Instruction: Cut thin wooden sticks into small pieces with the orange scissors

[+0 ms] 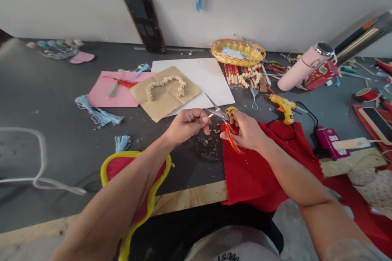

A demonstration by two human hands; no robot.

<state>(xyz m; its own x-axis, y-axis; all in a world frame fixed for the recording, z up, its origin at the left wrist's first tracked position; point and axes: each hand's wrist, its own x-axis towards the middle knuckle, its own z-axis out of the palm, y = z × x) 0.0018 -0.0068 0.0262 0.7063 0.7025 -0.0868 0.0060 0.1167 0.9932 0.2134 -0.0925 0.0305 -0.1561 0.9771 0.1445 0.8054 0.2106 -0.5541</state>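
Observation:
My left hand (192,123) is closed in a pinch on a short, thin, pale stick (211,115), wooden by its look. Its tip reaches the blades of the scissors (232,142), which have orange and yellow handles. My right hand (249,131) grips those handles, and the blades stand apart around the stick's end. Pale chips (208,140) lie scattered on the dark table below. Beyond my hands, a curved string of small pale pieces (167,81) rests on a brown paper square (156,108).
Red cloth (254,175) spreads under my right forearm. To the right are a yellow glue gun (283,106), its cord, a purple power box (332,142) and a pink flask (306,67). A wicker basket (239,62) sits behind; a phone (145,22) leans against the wall. Blue tassels (99,112) lie left.

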